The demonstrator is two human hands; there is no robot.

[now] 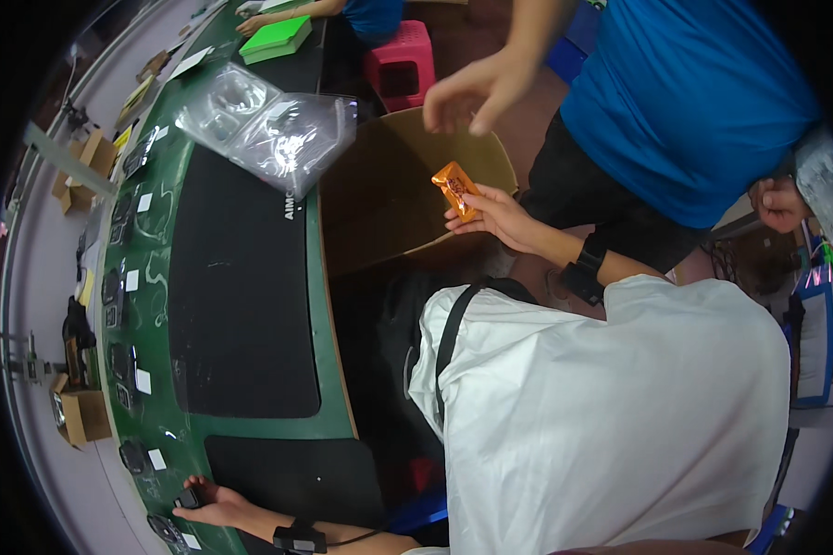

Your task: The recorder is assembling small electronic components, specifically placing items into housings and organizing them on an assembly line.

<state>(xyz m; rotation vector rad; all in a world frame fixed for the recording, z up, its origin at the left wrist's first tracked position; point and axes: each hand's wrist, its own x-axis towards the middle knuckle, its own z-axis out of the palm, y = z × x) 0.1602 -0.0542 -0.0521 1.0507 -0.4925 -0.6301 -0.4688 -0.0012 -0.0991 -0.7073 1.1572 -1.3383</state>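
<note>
My right hand (pixel 500 220) is closed around a small shiny orange packet (pixel 454 190), pinched between thumb and fingers above the rim of a large brown bin (pixel 491 157). A co-worker's hand (pixel 486 91) is just above the packet, fingers spread and apart from it. At the lower left, my left hand (pixel 215 507) rests over the green table (pixel 190 426) with its fingers around a small black object (pixel 188 498), whose kind I cannot make out. Both my wrists carry black strapped devices.
A black mat (pixel 241 287) covers much of the table, with clear plastic packaging (pixel 292 139) at its far end. Several dark devices with white cards line the table's left side. The co-worker in a blue shirt (pixel 685 102) stands close. A pink stool (pixel 405 55) is beyond the bin.
</note>
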